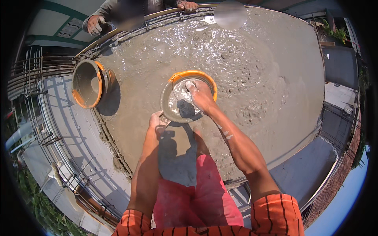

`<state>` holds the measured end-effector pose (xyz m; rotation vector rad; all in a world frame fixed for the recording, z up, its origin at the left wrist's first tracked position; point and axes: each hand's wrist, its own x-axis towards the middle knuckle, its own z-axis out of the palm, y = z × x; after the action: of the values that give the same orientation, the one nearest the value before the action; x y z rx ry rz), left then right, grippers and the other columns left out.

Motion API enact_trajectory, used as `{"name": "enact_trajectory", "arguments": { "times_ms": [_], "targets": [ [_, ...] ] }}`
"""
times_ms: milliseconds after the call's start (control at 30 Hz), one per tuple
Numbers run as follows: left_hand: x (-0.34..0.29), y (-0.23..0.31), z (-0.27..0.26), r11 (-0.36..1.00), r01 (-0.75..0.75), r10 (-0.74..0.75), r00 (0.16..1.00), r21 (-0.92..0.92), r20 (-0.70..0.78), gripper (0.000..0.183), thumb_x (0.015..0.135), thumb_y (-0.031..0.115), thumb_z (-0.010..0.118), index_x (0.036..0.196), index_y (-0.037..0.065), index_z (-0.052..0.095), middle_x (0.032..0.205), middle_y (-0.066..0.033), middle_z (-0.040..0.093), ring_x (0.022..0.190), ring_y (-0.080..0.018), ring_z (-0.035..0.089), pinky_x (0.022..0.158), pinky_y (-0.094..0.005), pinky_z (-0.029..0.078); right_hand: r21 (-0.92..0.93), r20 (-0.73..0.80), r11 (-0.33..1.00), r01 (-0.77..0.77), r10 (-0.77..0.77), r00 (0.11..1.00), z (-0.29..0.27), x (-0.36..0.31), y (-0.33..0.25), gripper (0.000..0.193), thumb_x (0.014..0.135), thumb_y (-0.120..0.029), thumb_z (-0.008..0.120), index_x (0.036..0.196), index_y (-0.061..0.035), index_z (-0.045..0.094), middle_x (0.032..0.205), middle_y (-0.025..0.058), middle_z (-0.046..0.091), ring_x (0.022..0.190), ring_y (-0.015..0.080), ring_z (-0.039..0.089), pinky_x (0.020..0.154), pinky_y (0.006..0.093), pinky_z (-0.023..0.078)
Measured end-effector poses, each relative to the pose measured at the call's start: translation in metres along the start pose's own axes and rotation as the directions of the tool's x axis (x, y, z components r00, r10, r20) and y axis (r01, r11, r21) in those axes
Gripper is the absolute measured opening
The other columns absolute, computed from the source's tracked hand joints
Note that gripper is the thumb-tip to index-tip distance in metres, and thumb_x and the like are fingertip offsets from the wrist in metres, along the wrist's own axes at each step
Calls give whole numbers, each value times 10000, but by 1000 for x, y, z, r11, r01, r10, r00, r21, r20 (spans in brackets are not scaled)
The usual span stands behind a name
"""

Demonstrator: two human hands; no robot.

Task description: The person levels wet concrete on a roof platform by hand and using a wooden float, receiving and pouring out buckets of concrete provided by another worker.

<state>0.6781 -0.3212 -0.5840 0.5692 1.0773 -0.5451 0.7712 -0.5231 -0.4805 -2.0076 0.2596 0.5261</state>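
An orange bucket point(214, 87), its rim and inner wall coated with grey cement, is in front of me with its mouth facing up toward me. Wet, shiny residue and a dark shadow show inside it. My right hand point(201, 94) is closed over the bucket's mouth, apparently on its thin wire handle point(173, 89), though the grip itself is partly hidden. My left hand point(156, 119) is at the bucket's near left edge, fingers curled against it. Both forearms carry splashes of cement.
Wet concrete point(260, 78) spreads around me, rough in the middle and smoother at right. Stacked orange buckets point(84, 84) lie tipped at left. Rebar point(43, 65) juts out beyond the left edge. A co-worker's gloved hand point(95, 25) and bare hand point(187, 6) are at the far formwork.
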Motion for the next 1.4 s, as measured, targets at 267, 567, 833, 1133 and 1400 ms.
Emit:
{"name": "enact_trajectory", "arguments": {
  "times_ms": [267, 567, 833, 1133, 1400],
  "targets": [
    [26, -30, 149, 914, -136, 91, 987, 383, 132, 293, 833, 68, 427, 1077, -95, 424, 1000, -204, 559, 847, -268, 607, 809, -404, 502, -29, -182, 999, -18, 12, 983, -105, 56, 66, 344, 882, -278, 459, 817, 42, 567, 709, 120, 564, 677, 185, 468, 665, 358, 397],
    [29, -36, 280, 762, -314, 212, 947, 566, 240, 494, 754, -49, 500, 1175, -112, 249, 925, -202, 497, 701, -225, 596, 503, -322, 536, 199, -434, 980, -33, 118, 893, -167, 95, 116, 331, 891, -261, 453, 734, 22, 523, 633, 97, 490, 623, 178, 410, 605, 342, 373],
    [38, -67, 343, 217, -428, 374, 867, 877, 330, 498, 705, 33, 575, 1169, -81, 433, 978, -202, 566, 778, -251, 582, 645, -348, 483, 515, -473, 857, -26, 310, 825, -182, 80, 158, 344, 929, -270, 416, 720, -6, 482, 627, 8, 414, 617, 121, 352, 572, 301, 341],
    [-7, -107, 397, -301, -397, 360, 795, 867, 488, 324, 696, 102, 633, 957, -59, 531, 898, -261, 599, 913, -404, 580, 792, -422, 473, 846, -405, 517, 128, 468, 785, -170, 56, 165, 314, 944, -315, 384, 763, -72, 464, 630, 4, 453, 557, 105, 442, 502, 275, 374],
    [-25, -97, 383, -182, -369, 395, 822, 912, 411, 352, 689, 81, 606, 992, -79, 526, 923, -287, 582, 895, -418, 568, 784, -433, 459, 621, -460, 783, -25, 390, 798, -165, 42, 175, 351, 945, -316, 373, 812, -14, 493, 703, 38, 498, 640, 146, 442, 594, 324, 386]
  ]
}}
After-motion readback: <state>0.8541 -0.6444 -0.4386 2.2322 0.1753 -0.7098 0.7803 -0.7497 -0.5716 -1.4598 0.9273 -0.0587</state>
